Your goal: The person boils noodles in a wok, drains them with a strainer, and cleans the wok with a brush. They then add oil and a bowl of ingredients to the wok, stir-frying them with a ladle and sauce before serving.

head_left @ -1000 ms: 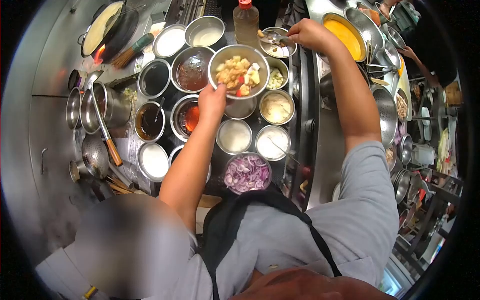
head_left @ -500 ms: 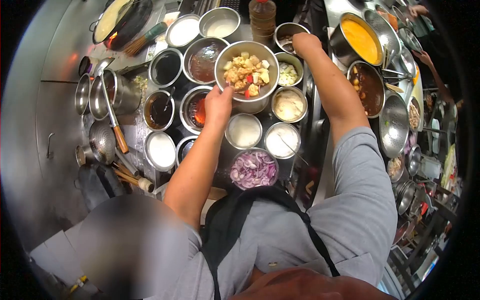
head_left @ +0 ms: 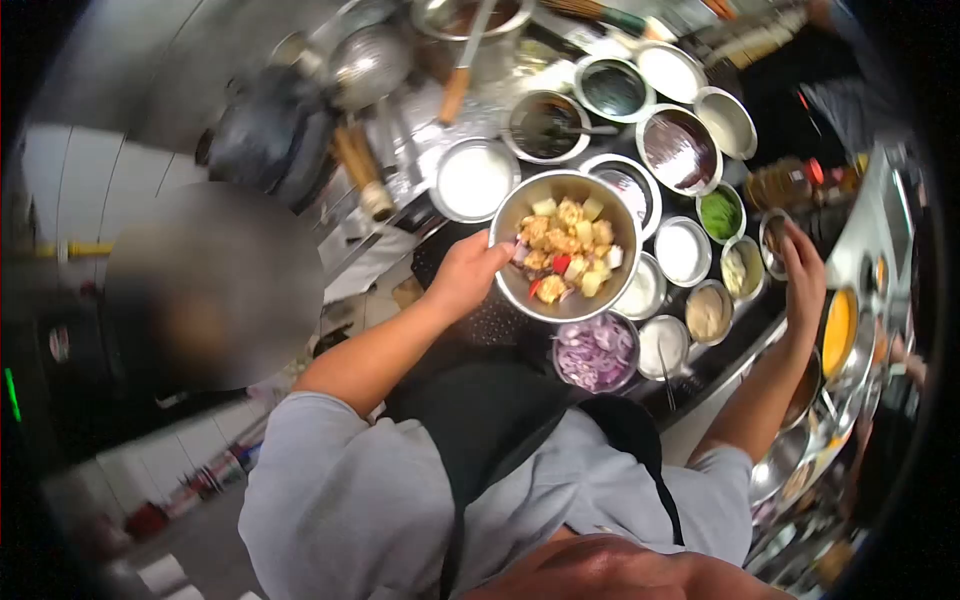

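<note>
My left hand [head_left: 467, 275] grips the rim of a steel bowl [head_left: 520, 288] filled with fried chunks, pale cubes and bits of red. It holds the bowl above the rows of small steel ingredient bowls. My right hand [head_left: 805, 262] reaches out at the far right, its fingers at a small bowl [head_left: 772, 240] in the outer row; the blur hides whether it holds anything. A bowl of sliced red onion [head_left: 597, 354] sits just below the held bowl, close to my apron.
Several steel bowls hold sauces and powders: white powder [head_left: 474, 180], dark sauces [head_left: 545, 126], brown sauce [head_left: 677, 149], green paste [head_left: 719, 214]. A ladle and strainer [head_left: 372, 62] lie at the top. A pot of orange sauce [head_left: 838, 331] stands right. A person [head_left: 215, 290] is at the left.
The view has swung and tilted sharply, so the counter now runs diagonally. My left hand has brought the bowl nearer my body, over the onion bowl. My right hand stays at the outer bowls.
</note>
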The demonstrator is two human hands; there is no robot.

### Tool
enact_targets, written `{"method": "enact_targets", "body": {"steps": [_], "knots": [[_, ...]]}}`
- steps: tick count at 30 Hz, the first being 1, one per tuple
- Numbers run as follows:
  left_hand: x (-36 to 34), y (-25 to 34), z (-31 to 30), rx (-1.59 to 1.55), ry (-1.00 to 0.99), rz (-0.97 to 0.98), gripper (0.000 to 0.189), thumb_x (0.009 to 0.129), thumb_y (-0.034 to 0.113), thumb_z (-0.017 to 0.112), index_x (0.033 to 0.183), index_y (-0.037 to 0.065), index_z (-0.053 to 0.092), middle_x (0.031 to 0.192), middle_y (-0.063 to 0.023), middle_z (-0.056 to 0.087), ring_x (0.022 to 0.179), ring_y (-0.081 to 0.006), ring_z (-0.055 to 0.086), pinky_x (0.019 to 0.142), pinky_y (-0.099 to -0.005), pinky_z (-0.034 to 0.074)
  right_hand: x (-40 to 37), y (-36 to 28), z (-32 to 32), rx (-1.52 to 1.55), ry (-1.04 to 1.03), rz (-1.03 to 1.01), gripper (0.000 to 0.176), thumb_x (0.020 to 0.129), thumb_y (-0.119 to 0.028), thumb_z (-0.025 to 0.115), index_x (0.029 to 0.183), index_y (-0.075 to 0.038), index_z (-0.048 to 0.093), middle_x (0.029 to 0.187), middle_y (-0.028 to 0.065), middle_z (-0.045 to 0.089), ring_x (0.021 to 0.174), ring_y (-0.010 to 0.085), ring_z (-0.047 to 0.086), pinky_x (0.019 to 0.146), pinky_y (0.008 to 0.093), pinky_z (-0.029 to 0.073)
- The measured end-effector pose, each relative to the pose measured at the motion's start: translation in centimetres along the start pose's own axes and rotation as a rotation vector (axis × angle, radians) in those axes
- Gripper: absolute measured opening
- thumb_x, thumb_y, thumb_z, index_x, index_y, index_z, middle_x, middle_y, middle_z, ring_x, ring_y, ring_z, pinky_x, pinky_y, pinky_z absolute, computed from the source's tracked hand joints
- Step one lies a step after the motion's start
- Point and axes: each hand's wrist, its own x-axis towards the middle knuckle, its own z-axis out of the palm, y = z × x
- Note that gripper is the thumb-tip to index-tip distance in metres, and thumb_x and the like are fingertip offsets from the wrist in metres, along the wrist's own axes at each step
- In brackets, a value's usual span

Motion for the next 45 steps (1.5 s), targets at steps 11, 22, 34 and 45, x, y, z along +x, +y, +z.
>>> {"method": "enact_targets", "body": {"steps": [11,22,34,45], "knots": [[-21.3,-6.4,-21.6,0.008,0.642,-0.087,0.023,0.095,0.013,0.058,0.111,-0.002,0.066,0.096,-0.004,0.067,0.085,-0.0098,0.06,0.075,-0.0259,0.047,-13.4,-25.0,34.9,-0.067,-1.046,-0.206,0.021,0.093,-0.014,0.063,0.105,0.002,0.07,0.087,0.0074,0.071,0.076,0.0145,0.068,0.068,0.0302,0.054],[-33.2,-18.1,-37.4,-0.379,1.152,-0.273,0.023,0.093,0.015,0.057,0.109,-0.001,0.065,0.099,-0.0069,0.069,0.082,-0.0133,0.065,0.07,-0.0268,0.051,-13.8,-25.7,65.4,-0.754,-0.347,-0.436,0.071,0.086,-0.032,0.067,0.146,-0.005,0.04,0.127,0.0281,0.054,0.109,0.042,0.06,0.093,0.0486,0.051],[-34.1,-25.3,-41.6,-0.284,1.384,-0.269,0.026,0.094,0.014,0.058,0.111,-0.004,0.066,0.105,-0.011,0.068,0.084,-0.0144,0.062,0.071,-0.0325,0.05,-13.5,-31.7,62.8,-0.269,-0.353,-0.662,0.087,0.078,-0.022,0.072,0.152,-0.005,0.03,0.129,0.025,0.055,0.115,0.0403,0.058,0.102,0.0444,0.046],[-28.7,-20.8,-38.8,-0.383,1.547,0.001,0.038,0.093,0.012,0.054,0.128,-0.002,0.054,0.119,-0.0148,0.063,0.103,-0.022,0.065,0.087,-0.0362,0.054,8.8,-50.6,82.0,-1.066,-0.261,-1.09,0.06,0.087,-0.022,0.065,0.142,-0.011,0.044,0.119,0.027,0.059,0.098,0.0425,0.067,0.084,0.0478,0.056]]}}
